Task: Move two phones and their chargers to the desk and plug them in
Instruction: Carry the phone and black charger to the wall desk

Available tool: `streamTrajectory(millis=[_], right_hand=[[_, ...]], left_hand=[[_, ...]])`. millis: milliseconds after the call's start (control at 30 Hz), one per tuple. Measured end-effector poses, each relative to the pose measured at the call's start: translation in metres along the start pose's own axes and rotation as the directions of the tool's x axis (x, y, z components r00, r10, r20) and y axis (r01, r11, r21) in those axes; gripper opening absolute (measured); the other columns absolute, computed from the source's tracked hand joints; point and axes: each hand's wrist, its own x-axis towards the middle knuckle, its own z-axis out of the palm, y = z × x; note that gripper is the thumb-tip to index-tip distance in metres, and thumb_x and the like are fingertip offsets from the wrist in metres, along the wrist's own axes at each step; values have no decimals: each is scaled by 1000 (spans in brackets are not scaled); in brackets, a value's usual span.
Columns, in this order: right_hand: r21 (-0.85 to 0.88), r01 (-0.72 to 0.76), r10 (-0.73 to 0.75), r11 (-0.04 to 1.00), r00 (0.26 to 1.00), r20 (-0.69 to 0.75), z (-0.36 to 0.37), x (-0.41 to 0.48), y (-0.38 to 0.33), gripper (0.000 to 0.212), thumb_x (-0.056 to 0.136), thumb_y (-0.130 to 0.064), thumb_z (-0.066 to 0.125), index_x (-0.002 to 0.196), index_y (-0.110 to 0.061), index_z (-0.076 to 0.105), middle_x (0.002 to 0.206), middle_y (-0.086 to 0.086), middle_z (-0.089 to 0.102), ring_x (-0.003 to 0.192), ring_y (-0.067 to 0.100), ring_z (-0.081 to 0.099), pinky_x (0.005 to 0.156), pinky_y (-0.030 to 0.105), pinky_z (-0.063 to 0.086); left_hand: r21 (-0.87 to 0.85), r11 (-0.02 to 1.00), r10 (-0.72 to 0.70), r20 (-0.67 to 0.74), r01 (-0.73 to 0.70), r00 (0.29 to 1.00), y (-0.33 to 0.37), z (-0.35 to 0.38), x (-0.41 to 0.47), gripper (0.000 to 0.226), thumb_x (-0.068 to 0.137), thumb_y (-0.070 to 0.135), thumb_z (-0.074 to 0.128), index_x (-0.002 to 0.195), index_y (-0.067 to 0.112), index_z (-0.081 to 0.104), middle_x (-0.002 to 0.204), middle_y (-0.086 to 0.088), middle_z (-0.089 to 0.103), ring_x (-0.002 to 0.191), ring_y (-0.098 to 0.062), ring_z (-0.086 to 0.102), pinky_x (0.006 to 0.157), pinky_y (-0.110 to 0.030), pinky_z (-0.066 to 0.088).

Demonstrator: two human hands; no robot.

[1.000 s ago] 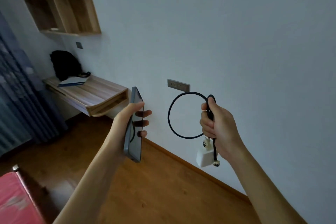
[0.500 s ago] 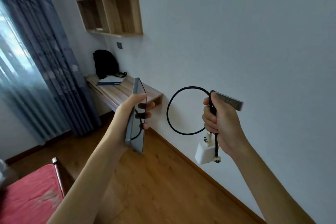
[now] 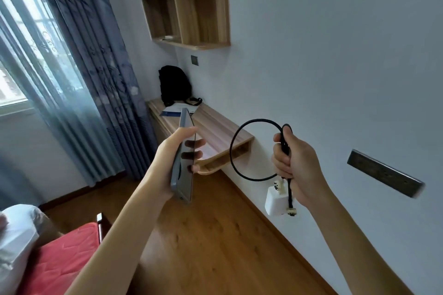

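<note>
- Left hand (image 3: 167, 163) wraps a phone (image 3: 183, 158), thumb on the near edge, fingertips curled over the dark screen; phone upright, tilted slightly, held in the air in front of the desk's (image 3: 215, 129) near end.
- Right hand (image 3: 296, 165) is clenched in a fist around a black cable (image 3: 233, 151); the cable loops out to the left of the fist, and a white charger brick (image 3: 275, 202) hangs just below it.
- Grips match the frames 0.5 s and 1.0 s ago; no regrasp.
- View has swung left: window (image 3: 14, 60) and curtain (image 3: 96, 74) now fill the left side, and the wall shelf (image 3: 189, 5) sits higher and more central.
- Desk now appears larger, directly behind both hands; black backpack (image 3: 175, 85) and a paper (image 3: 177, 110) on its far end.
- Wall socket plate (image 3: 383, 172), earlier just behind the right fist, is now well apart to its right.
- Red bedding (image 3: 60, 261) and a white pillow (image 3: 16, 242) at lower left.
</note>
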Motion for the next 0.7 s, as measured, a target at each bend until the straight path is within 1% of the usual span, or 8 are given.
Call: streamTrajectory(millis=[100,200,300,400,467,567,633,700], right_hand=[[8,-15,14,1000,1000,24,19,48,3,37,103,-38,40,81,-14,57,47,-4,31,37,8,22,34,19,20],[31,-19,17,999,999,40,38,91,5,36,103,-38,41,83,-13,56,48,-3,30,36,8,21,34,19,20],[33,-26,24,999,998,53,56,128,13,36,103,-38,40,85,-12,56,48,-2,29,38,8,21,35,20,20],[16,-38,38,999,998,49,76,159,24,36,104,-37,39,85,-12,57,48,-2,29,39,9,19,37,22,17],[9,-47,47,999,998,47,94,183,35,37,104,-37,38,85,-12,58,47,-3,29,38,9,20,36,22,17],[17,-49,48,999,998,51,125,219,52,37,104,-36,39,84,-13,58,45,-5,30,35,7,21,34,20,19],[21,-34,33,999,998,57,147,244,65,37,105,-36,38,83,-13,58,45,-5,31,35,7,21,33,19,20],[14,-21,20,1000,998,61,171,268,78,37,105,-37,38,84,-14,58,45,-6,31,35,6,22,33,19,21]], left_hand=[[23,1000,-17,-29,18,999,15,-8,43,36,86,31,67,114,12,58,107,-13,62,73,-16,54,44,-24,43],[24,1000,-10,-54,12,998,27,-24,80,45,78,34,71,115,10,58,104,-12,63,73,-16,55,45,-25,42],[19,1000,-21,-69,23,997,33,-44,112,54,77,34,71,122,8,58,100,-11,65,71,-15,55,47,-25,41],[6,1000,-18,-78,19,997,38,-65,140,54,77,33,71,122,7,58,100,-12,67,69,-15,56,49,-25,39],[0,1000,-20,-90,20,996,42,-84,164,58,75,34,72,124,7,57,100,-13,67,69,-15,56,50,-25,39],[3,1000,-20,-99,21,995,51,-114,201,66,74,34,73,131,6,53,100,-12,65,69,-16,56,52,-27,38],[13,1000,-13,-86,14,996,60,-137,227,70,74,34,73,134,6,50,99,-11,65,70,-16,56,52,-27,38],[23,1000,8,-66,-7,998,69,-164,251,69,75,35,73,134,7,51,98,-11,65,70,-16,57,51,-27,39]])
